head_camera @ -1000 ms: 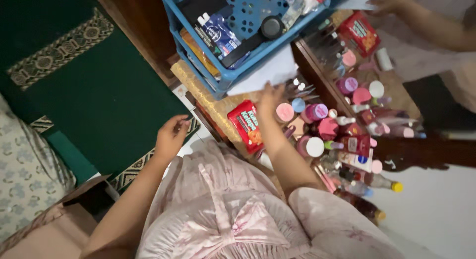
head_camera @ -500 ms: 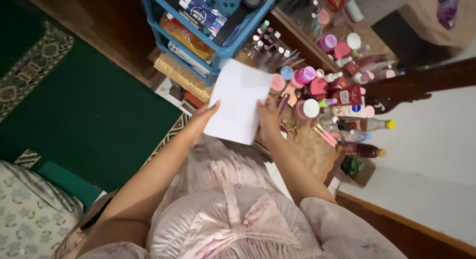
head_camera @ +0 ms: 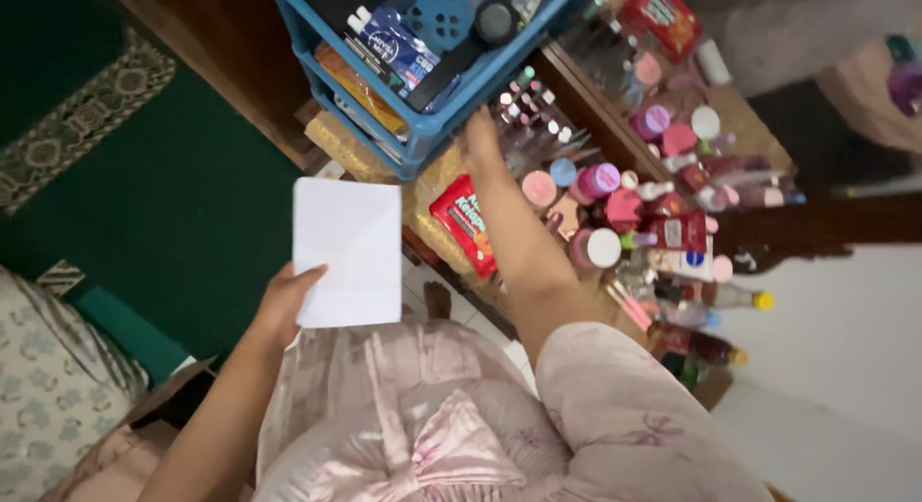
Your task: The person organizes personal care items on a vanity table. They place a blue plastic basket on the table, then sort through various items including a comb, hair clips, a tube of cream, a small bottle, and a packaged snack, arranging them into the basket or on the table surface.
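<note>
White sheet of paper [head_camera: 348, 250] gripped at its lower edge by left hand [head_camera: 286, 298], right hand [head_camera: 480, 142] at 1 o'clock touching blue plastic basket [head_camera: 423, 142], its grip hidden, red packet [head_camera: 463, 223] on cluttered worktop [head_camera: 437, 180]

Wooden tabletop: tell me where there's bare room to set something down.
Little bare room. One small patch on the wooden tabletop lies between the blue basket and the red packet. Right of the right hand, bottles and pink-lidded jars crowd it. The left hand holds white paper.

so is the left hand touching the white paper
Touching: the head view shows the left hand gripping the white paper at its lower left edge.
</note>
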